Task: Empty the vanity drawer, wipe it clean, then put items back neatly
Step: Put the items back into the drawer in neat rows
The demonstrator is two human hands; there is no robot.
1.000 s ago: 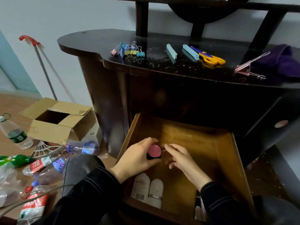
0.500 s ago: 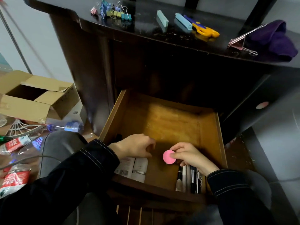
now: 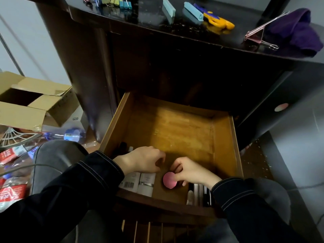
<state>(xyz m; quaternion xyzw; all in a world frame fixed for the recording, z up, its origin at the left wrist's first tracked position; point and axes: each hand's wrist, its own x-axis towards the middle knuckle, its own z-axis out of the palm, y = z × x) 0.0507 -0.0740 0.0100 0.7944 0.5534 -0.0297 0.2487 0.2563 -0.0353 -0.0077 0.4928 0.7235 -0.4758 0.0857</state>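
While the right hand (image 3: 191, 172) pinched a pink-lidded jar (image 3: 169, 179) low at the front of the vanity drawer (image 3: 222, 137), the restocking looked only partly done.
Its fingers and thumb were curled round the jar's rim. The left hand (image 3: 143, 160) hovered just beside it over two white tubes (image 3: 138, 183), fingers curled under, and whether it held anything could not be told. Slim sticks (image 3: 198, 192) lay in a row at the front right, and the drawer floor behind was bare wood, so the emptying and wiping were probably finished. Small binder clips (image 3: 115, 2), two blue clips (image 3: 169, 8), scissors (image 3: 217, 20) and a large pink binder clip (image 3: 257, 35) waited on the vanity top beside a purple cloth (image 3: 298, 30). Nothing blocked the drawer; a cardboard box (image 3: 35, 102) and plastic bottles (image 3: 70, 135) cluttered the floor on the left.
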